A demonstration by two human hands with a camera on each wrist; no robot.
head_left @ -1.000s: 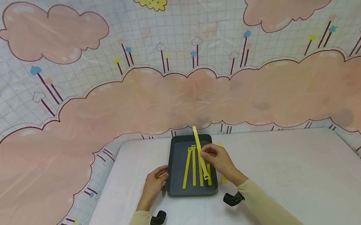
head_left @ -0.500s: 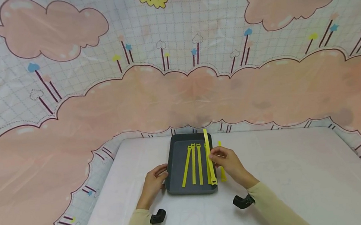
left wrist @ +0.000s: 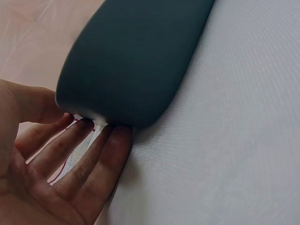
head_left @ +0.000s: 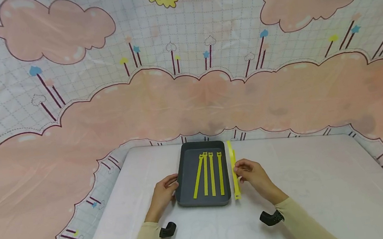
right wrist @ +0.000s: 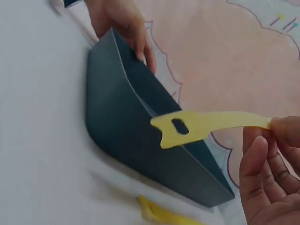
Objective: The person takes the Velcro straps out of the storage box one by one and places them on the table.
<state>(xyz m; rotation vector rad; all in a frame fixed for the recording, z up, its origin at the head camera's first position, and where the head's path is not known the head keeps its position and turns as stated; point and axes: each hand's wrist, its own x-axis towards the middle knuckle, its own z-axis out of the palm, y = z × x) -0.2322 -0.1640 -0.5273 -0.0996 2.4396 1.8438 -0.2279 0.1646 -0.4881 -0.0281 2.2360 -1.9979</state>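
My right hand pinches a yellow cable strap between thumb and fingertips, just off the tray's right side. In the right wrist view, the slotted end of that strap points away from the fingers. A dark grey tray holds several similar yellow straps side by side, slotted heads at the far end. My left hand grips the tray's left wall; in the left wrist view its thumb is at the rim and the fingertips press against the outside.
Another yellow strap lies on the white table beside the tray's right wall, mostly covered by the held one in the head view. Behind the table hangs a cloth printed with pink clouds. A black wrist mount sits on each forearm.
My right hand has carried the strap rightward from over the tray, past its right rim, to above the strap on the table. The left hand stays at the tray.
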